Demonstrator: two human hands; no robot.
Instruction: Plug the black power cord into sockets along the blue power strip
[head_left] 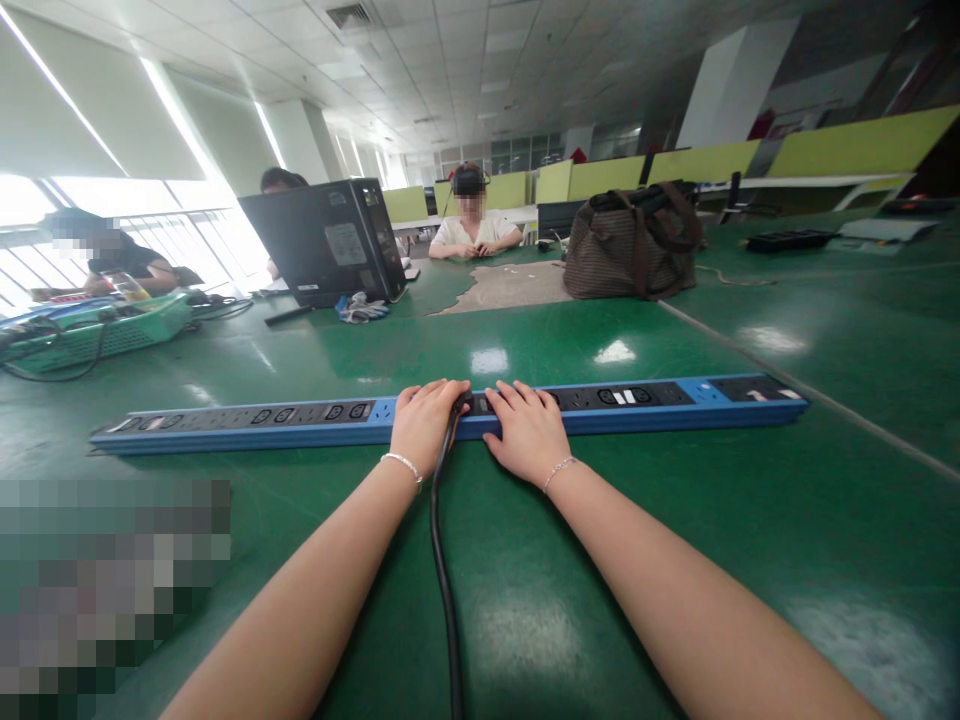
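A long blue power strip (pixel 262 437) with black socket panels lies crosswise on the green table (pixel 510 560). My left hand (pixel 426 425) is at the middle of the strip, its fingers closed round the plug end of a black power cord (pixel 444 560). The plug itself is mostly covered by my fingers, and whether it sits in a socket cannot be seen. From there the cord runs down between my forearms. My right hand (pixel 531 432) lies on the strip just right of the plug, fingers spread over its top, holding nothing.
A black computer case (pixel 330 240) and work gloves (pixel 362 308) are at the back left. A green basket (pixel 120 330) with cables stands at far left, a brown bag (pixel 630 245) at the back right. Another person (pixel 474 225) sits across the table; others sit at left.
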